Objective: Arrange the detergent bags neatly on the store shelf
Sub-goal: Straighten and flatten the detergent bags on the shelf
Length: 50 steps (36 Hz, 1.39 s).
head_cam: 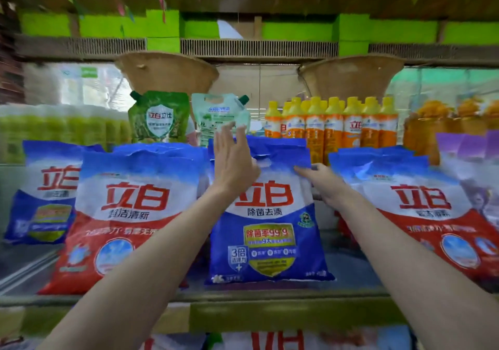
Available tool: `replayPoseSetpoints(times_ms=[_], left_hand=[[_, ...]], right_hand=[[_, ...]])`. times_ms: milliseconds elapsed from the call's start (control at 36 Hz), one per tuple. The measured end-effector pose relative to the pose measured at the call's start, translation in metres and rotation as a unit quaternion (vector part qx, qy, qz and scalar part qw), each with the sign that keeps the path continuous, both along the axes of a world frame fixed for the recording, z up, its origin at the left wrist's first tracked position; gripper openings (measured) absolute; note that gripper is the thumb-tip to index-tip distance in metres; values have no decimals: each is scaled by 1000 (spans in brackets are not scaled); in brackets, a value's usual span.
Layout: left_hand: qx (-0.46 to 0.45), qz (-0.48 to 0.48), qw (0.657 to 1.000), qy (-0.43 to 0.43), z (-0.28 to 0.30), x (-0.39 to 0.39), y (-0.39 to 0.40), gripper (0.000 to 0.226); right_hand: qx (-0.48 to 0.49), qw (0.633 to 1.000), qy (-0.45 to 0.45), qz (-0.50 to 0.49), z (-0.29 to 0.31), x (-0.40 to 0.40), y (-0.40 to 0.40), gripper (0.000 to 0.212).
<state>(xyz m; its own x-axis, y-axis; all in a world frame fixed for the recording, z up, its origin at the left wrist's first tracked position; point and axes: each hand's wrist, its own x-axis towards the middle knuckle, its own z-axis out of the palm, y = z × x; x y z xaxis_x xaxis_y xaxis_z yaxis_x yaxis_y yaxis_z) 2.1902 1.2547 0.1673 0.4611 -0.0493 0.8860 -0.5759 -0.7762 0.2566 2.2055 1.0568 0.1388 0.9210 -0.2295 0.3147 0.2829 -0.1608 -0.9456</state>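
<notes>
A blue detergent bag [270, 236] stands upright in the middle of the shelf [243, 299]. My left hand [233, 160] is flat with fingers spread, resting against the bag's upper left front. My right hand [322, 180] holds the bag's upper right edge, fingers curled behind it. A red-bottomed detergent bag [129, 214] leans at its left, with another blue bag [43, 195] further left. A second red-bottomed bag [421, 209] leans at the right.
Behind the bags stand two spouted refill pouches [159, 118], a row of orange bottles with yellow caps [337, 125] and wrapped green bottles [62, 128]. Purple bags [469, 147] sit at far right. More bags [278, 340] lie on the shelf below.
</notes>
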Motion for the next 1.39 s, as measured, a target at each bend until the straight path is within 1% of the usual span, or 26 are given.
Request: replayPoseSetpoints(times_ms=[56, 139, 222, 278, 333, 417, 528, 611, 639, 667, 694, 778, 833, 917, 1028, 1083, 1139, 1167, 1194, 1222, 1250, 1278, 1333, 1389], left_hand=[[44, -24, 999, -7, 2, -5, -9, 52], [83, -86, 993, 14, 1, -9, -24, 34], [117, -113, 986, 43, -2, -12, -39, 27], [118, -127, 983, 62, -6, -17, -49, 24], [110, -143, 980, 85, -10, -22, -61, 22], [105, -152, 974, 128, -14, -28, -83, 23], [96, -170, 962, 191, -17, -42, -122, 26], [89, -170, 952, 238, -24, -47, -156, 8], [69, -167, 948, 261, -28, -47, -168, 23], [58, -165, 943, 282, -31, -47, -178, 33], [44, -161, 938, 304, -34, -47, -187, 36], [4, -152, 924, 350, -42, -47, -209, 35], [-47, -164, 915, 366, -45, -47, -220, 35], [-145, -185, 897, 374, -47, -42, -233, 27], [-303, -231, 839, 388, -41, -43, -241, 28], [-353, -254, 812, 389, -34, -43, -245, 27], [-381, -272, 797, 381, -28, -40, -246, 24], [-394, -281, 790, 378, -26, -35, -247, 27], [-406, -290, 781, 375, -25, -31, -248, 38], [-416, -297, 773, 376, -23, -29, -248, 48], [-421, -302, 768, 376, -22, -26, -248, 55], [-420, -302, 767, 378, -20, -23, -248, 57], [-407, -301, 774, 381, -20, -18, -247, 51], [-386, -294, 794, 366, -22, -14, -246, 30]], right_hand=[[-19, 1000, 5, -3, -2, -4, 3, 61], [-62, 998, 14, -16, -4, -9, 4, 49], [-122, 989, -13, -81, -3, -18, 0, 54], [-185, 975, -31, -119, -2, -29, -4, 54], [-223, 964, -43, -141, 2, -40, -11, 47], [-255, 949, -68, -173, 10, -57, -29, 35], [-298, 929, -74, -207, 12, -81, -68, 30], [-320, 915, -72, -233, 6, -98, -108, 28], [-333, 908, -69, -244, 2, -101, -124, 29], [-342, 902, -63, -255, 0, -104, -140, 29], [-344, 899, -56, -265, -2, -107, -157, 30], [-337, 898, -11, -284, -6, -114, -199, 36], [-335, 897, 32, -287, -9, -115, -222, 43], [-312, 904, 78, -283, -13, -110, -244, 52], [-277, 917, 87, -272, -13, -101, -256, 53], [-230, 935, 58, -265, -10, -96, -258, 52], [-144, 960, 17, -239, -7, -89, -263, 47], [-87, 972, 3, -216, -6, -85, -265, 43], [-26, 982, -10, -187, -5, -80, -267, 34], [28, 987, -20, -155, -3, -77, -268, 20], [73, 989, -28, -127, -1, -73, -269, 12], [104, 988, -26, -110, 2, -73, -268, 12], [121, 987, -16, -101, 8, -67, -268, 16], [93, 988, -10, -124, 10, -57, -270, 18]])
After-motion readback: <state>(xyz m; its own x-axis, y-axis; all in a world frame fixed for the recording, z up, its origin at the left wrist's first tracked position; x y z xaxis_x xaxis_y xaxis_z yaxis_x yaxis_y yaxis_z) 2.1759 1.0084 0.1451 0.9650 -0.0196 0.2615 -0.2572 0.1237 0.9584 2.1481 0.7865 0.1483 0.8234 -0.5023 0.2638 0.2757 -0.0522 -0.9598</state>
